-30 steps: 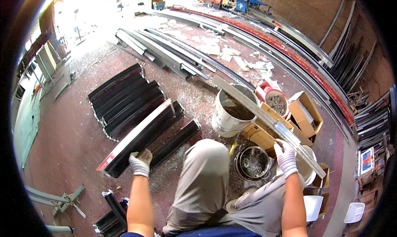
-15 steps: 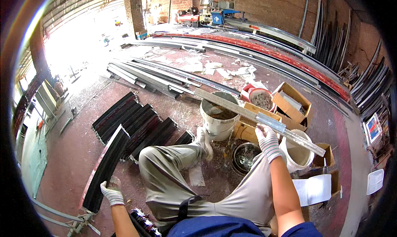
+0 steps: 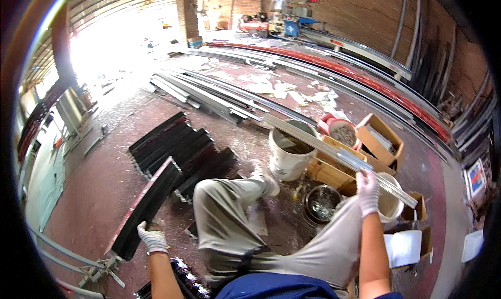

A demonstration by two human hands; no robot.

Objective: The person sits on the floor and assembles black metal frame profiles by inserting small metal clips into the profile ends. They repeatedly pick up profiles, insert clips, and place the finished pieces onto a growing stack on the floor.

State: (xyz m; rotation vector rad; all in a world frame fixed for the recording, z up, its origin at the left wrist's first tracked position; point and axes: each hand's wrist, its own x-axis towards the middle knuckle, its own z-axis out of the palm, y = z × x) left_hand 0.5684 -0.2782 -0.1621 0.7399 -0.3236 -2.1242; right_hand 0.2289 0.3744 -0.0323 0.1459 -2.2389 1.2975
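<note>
I sit on the floor in grey trousers and white gloves. My left hand (image 3: 152,237) grips the near end of a long black metal profile (image 3: 148,206) with a reddish edge, which runs up toward a stack of like black profiles (image 3: 177,145). My right hand (image 3: 368,190) is closed on a long silver metal rail (image 3: 334,154) that lies across a white bucket (image 3: 288,157) and wooden boxes (image 3: 331,171).
A round metal bowl (image 3: 321,202) sits by my right knee. A red-rimmed tub (image 3: 340,133), open boxes (image 3: 383,140) and a second white bucket (image 3: 390,202) stand at the right. Long silver and red rails (image 3: 313,64) lie across the floor beyond. More black pieces (image 3: 180,278) lie near my left elbow.
My left hand has drawn the black profile down and left, away from the stack. My right hand has stayed on the silver rail. My view has lifted.
</note>
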